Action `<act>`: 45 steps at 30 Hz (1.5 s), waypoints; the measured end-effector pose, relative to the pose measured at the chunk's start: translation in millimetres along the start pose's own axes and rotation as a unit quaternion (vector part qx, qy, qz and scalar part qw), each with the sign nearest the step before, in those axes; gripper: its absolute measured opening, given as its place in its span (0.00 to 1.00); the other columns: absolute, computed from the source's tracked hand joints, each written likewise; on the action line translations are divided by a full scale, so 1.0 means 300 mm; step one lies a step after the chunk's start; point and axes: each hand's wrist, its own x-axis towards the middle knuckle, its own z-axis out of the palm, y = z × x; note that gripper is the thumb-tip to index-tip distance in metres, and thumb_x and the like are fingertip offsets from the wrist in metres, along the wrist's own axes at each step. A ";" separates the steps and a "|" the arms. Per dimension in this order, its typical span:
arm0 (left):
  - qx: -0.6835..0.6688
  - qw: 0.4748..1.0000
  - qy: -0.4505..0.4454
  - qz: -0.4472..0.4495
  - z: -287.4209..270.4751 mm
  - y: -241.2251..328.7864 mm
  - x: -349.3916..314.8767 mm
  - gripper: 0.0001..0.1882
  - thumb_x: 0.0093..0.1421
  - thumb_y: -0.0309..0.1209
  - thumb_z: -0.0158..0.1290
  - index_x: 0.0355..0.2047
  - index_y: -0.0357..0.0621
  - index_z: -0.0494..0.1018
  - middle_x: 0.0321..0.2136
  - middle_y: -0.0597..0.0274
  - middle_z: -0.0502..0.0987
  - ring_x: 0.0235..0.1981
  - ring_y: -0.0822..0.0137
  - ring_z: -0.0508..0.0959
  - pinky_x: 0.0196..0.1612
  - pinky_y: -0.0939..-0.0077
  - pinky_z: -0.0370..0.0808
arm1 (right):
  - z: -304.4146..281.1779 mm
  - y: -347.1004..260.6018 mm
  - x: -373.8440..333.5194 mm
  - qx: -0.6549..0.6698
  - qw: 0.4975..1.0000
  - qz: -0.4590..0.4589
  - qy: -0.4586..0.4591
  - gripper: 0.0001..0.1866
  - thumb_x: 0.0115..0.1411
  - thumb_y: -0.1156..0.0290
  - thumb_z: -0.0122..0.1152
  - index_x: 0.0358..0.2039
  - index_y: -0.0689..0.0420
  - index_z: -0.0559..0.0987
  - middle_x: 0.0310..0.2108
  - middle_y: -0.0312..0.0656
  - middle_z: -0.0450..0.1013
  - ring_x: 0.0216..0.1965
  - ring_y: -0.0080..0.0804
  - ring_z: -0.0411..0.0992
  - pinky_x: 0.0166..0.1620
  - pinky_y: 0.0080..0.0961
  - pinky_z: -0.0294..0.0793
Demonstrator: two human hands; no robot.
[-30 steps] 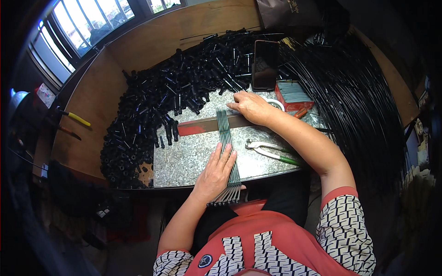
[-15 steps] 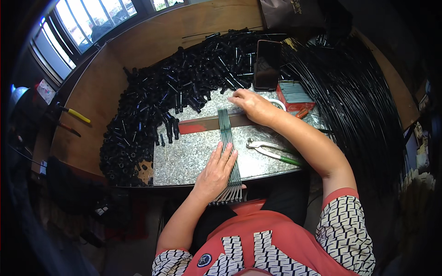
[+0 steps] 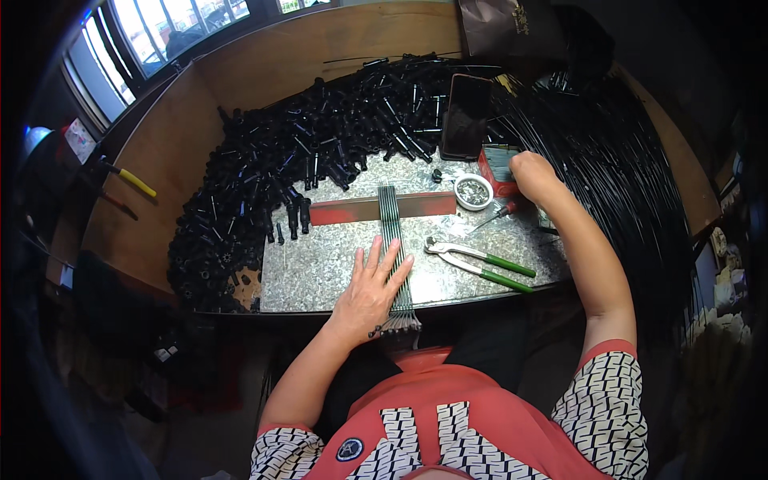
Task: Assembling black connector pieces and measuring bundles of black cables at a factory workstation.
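My left hand (image 3: 364, 294) lies flat with fingers spread, its fingertips on a row of thin dark rods (image 3: 390, 220). The rods lie side by side across a red-and-brown bar (image 3: 344, 211), and their thicker near ends stick out past the table edge. At the right, my right hand (image 3: 534, 176) is closed with its fingers curled down at a red box (image 3: 487, 170) of thin greyish pieces. Whatever its fingertips hold, if anything, is hidden. Left of that hand stands a white round dish (image 3: 474, 180) of small shiny bits. A red-handled pointed tool (image 3: 502, 210) lies below the dish.
Green-handled pincers (image 3: 480, 264) lie on the speckled grey board (image 3: 312, 272). A heap of black tubular parts (image 3: 280, 152) fills the left and back. A phone (image 3: 466, 116) stands upright behind the dish. Long black rods (image 3: 616, 160) cover the right side; wooden walls (image 3: 144, 192) edge the table.
My right hand has moved right, from beyond the bar to the red box, uncovering the dish and pointed tool. My left hand stays on the rods, its fingers spread wider.
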 end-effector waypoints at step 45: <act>-0.358 0.885 0.293 0.050 -0.371 0.086 0.097 0.07 0.50 0.23 0.62 0.31 0.37 0.79 0.26 0.58 0.81 0.30 0.64 0.82 0.46 0.65 0.76 | -0.524 -0.399 -0.409 0.312 0.839 -0.350 0.277 0.21 0.47 0.82 0.61 0.45 0.56 0.77 0.23 0.41 0.69 0.20 0.31 0.71 0.21 0.23 0.70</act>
